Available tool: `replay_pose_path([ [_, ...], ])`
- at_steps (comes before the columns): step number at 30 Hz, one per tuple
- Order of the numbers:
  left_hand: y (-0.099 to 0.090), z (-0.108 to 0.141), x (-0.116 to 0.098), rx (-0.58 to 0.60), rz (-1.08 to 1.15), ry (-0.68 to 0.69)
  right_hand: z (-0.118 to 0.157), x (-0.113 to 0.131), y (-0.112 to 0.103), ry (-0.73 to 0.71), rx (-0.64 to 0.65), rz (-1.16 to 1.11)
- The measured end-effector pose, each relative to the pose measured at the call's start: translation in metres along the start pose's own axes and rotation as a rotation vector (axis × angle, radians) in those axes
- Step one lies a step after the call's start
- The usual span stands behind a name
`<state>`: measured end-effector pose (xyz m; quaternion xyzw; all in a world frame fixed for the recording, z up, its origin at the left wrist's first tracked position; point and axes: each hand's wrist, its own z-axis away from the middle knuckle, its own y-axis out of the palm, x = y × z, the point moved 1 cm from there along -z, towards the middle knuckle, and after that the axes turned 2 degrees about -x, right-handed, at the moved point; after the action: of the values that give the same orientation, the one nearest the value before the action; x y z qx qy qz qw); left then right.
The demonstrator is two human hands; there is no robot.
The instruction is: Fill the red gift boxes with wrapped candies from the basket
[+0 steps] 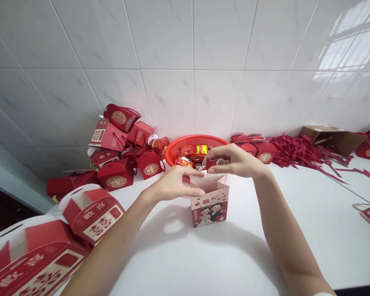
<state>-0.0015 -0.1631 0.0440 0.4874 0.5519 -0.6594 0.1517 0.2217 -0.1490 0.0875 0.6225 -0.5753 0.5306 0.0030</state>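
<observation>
a: where does the box lie?
b: the upright red-and-cream printed card box (210, 211) is at frame centre, just below the right hand (240, 161). long axis vertical, mouth upward.
a: nearer hand?
b: left hand (171, 183): thumb overlaps the box's upper left, fingers and thumb apart; pinch, cannot tell. right fingers arch around a dark red packet (218, 162); hold unclear.
a: look?
b: open-topped, cartoon couple on front.
</observation>
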Motion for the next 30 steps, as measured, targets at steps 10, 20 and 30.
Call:
replay_pose_path([
  [10,0.0,0.0,0.0,0.009,-0.01,0.062,-0.002,0.001,0.005,0.03,0.094,0.01],
  [20,0.001,0.001,0.001,0.014,-0.025,0.074,0.007,0.007,-0.006,0.038,-0.024,-0.024],
  [30,0.005,0.002,0.004,-0.016,-0.11,0.302,0.035,-0.016,-0.003,0.149,-0.184,0.025],
])
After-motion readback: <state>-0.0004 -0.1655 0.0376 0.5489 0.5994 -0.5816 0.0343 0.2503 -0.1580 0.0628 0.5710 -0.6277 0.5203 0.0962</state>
